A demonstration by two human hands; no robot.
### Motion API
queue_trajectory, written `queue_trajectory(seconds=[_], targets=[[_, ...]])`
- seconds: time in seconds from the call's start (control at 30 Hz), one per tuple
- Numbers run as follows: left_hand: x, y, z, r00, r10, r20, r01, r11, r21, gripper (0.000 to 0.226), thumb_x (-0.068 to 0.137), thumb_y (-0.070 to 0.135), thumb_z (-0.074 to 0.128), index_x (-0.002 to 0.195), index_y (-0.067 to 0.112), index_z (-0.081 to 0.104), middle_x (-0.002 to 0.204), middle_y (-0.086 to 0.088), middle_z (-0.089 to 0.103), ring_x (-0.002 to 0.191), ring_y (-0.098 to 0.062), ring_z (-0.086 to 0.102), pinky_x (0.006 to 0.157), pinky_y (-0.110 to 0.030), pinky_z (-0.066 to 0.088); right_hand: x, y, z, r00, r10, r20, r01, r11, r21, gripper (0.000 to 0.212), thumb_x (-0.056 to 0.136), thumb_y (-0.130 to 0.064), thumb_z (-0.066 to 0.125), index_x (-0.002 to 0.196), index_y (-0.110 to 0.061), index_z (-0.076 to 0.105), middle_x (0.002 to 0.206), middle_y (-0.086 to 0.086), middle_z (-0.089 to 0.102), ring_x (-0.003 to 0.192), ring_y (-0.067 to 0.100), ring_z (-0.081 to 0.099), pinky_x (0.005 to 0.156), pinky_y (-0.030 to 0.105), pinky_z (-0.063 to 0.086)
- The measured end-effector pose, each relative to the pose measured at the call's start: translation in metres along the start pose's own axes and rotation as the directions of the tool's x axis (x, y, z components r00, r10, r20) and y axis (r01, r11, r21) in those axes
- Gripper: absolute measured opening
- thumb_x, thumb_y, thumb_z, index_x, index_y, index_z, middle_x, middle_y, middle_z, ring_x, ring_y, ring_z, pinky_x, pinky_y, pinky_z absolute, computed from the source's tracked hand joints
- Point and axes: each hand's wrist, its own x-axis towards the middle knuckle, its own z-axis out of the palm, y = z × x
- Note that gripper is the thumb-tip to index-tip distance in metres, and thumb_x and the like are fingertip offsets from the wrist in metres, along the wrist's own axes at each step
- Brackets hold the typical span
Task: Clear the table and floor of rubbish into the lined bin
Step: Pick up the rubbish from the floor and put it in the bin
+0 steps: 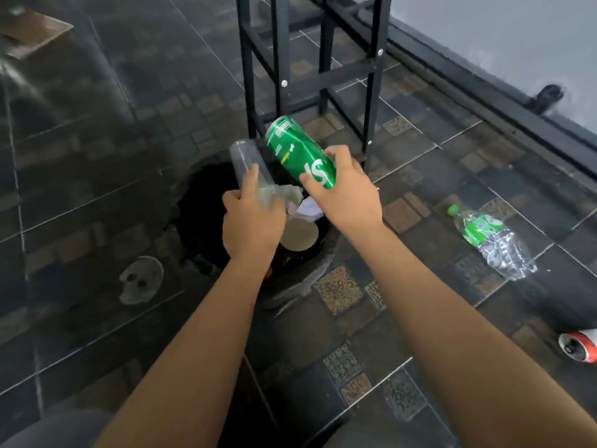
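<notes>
Dark patterned tile floor [371, 321], black frame [326, 59] at top centre, lined bin [200, 202] mid-frame, left hand [252, 221] grasping clear bottle [248, 163], right hand [349, 192] gripping green can [298, 150] above bin, crushed bottle [491, 240] at right, red can [580, 345] at right edge.

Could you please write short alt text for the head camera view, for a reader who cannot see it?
Seen from above, a person's right hand holds a green can and the left hand a clear plastic cup over a black-lined bin. A crushed bottle and a red can lie on the dark tiled floor.
</notes>
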Motion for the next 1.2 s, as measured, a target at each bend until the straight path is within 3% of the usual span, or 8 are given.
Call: queue_trajectory(seconds=[0.13, 0.23, 0.5, 0.77, 0.9, 1.0, 1.1, 1.2], targets=[[0.005, -0.026, 0.0, 0.996, -0.075, 0.037, 0.071, 0.992, 0.105, 0.062, 0.091, 0.045, 0.048, 0.147, 0.043, 0.023, 0.137, -0.014, 0.037, 0.109, -0.039, 0.053, 0.08, -0.036, 0.037, -0.006, -0.003, 0.026, 0.99, -0.113, 0.083, 0.135, 0.926, -0.351, 0.06, 0.086, -0.059, 0.055, 0.133, -0.024, 0.043, 0.123, 0.006, 0.057, 0.111, 0.032, 0.056, 0.091, 0.044, 0.04], [0.008, -0.034, 0.003, 0.994, -0.08, 0.07, 0.067, 0.983, 0.17, 0.062, 0.093, 0.05, 0.045, 0.148, 0.04, 0.019, 0.142, -0.017, 0.033, 0.115, -0.042, 0.048, 0.088, -0.041, 0.04, -0.007, -0.001, 0.036, 0.986, -0.135, 0.096, 0.164, 0.87, -0.464, 0.066, 0.089, -0.059, 0.052, 0.142, -0.023, 0.037, 0.133, 0.007, 0.051, 0.117, 0.032, 0.052, 0.094, 0.044, 0.036], [0.01, -0.034, 0.012, 0.99, -0.09, 0.106, 0.055, 0.952, 0.301, 0.05, 0.101, 0.049, 0.02, 0.15, 0.044, 0.018, 0.162, -0.009, 0.004, 0.144, -0.044, 0.007, 0.113, -0.061, 0.013, -0.009, 0.007, 0.034, 0.957, -0.222, 0.189, 0.286, 0.839, -0.463, 0.074, 0.092, -0.055, 0.05, 0.153, -0.021, 0.025, 0.153, 0.001, 0.034, 0.138, 0.022, 0.031, 0.106, 0.039, 0.029], [0.007, -0.032, 0.021, 0.998, -0.001, 0.068, -0.024, 0.932, 0.361, 0.059, 0.101, 0.046, 0.023, 0.154, 0.023, 0.013, 0.162, -0.01, 0.009, 0.148, -0.032, 0.001, 0.117, -0.053, 0.003, -0.013, 0.019, 0.03, 0.949, -0.249, 0.194, 0.314, 0.812, -0.492, 0.071, 0.096, -0.054, 0.045, 0.155, -0.021, 0.021, 0.16, 0.0, 0.024, 0.147, 0.017, 0.017, 0.113, 0.04, 0.019], [0.012, -0.035, 0.01, 0.998, 0.067, 0.013, -0.066, 0.907, 0.415, 0.061, 0.099, 0.046, 0.029, 0.154, 0.022, 0.017, 0.161, -0.013, 0.009, 0.148, -0.032, -0.002, 0.117, -0.054, 0.0, -0.017, 0.023, 0.026, 0.975, -0.195, 0.107, 0.221, 0.911, -0.35, 0.078, 0.092, -0.055, 0.048, 0.156, -0.023, 0.015, 0.161, -0.003, 0.022, 0.147, 0.014, 0.019, 0.114, 0.043, 0.016], [0.02, -0.048, -0.007, 0.992, 0.095, -0.084, -0.044, 0.879, 0.474, 0.059, 0.097, 0.047, 0.034, 0.151, 0.024, 0.023, 0.161, -0.015, 0.006, 0.148, -0.033, -0.006, 0.116, -0.057, -0.004, -0.017, 0.026, 0.026, 1.0, 0.002, 0.024, 0.0, 0.997, -0.079, 0.069, 0.098, -0.05, 0.041, 0.155, -0.023, 0.015, 0.16, -0.004, 0.023, 0.145, 0.015, 0.022, 0.114, 0.049, 0.014], [0.026, -0.066, -0.026, 0.989, 0.027, -0.142, 0.042, 0.885, 0.463, 0.056, 0.097, 0.046, 0.038, 0.15, 0.029, 0.025, 0.161, -0.017, 0.003, 0.147, -0.034, -0.005, 0.115, -0.059, -0.004, -0.013, 0.031, 0.029, 0.968, 0.234, 0.088, -0.243, 0.962, 0.126, 0.062, 0.102, -0.047, 0.034, 0.156, -0.023, 0.015, 0.16, -0.003, 0.023, 0.146, 0.019, 0.022, 0.116, 0.05, 0.018], [0.033, -0.082, -0.04, 0.986, -0.099, -0.134, 0.141, 0.923, 0.357, 0.053, 0.097, 0.047, 0.04, 0.148, 0.036, 0.029, 0.16, -0.019, 0.005, 0.145, -0.038, 0.012, 0.115, -0.059, 0.01, -0.012, 0.031, 0.033, 0.936, 0.292, 0.198, -0.331, 0.921, 0.207, 0.063, 0.101, -0.048, 0.037, 0.156, -0.025, 0.013, 0.16, -0.001, 0.025, 0.145, 0.021, 0.026, 0.114, 0.042, 0.025]])
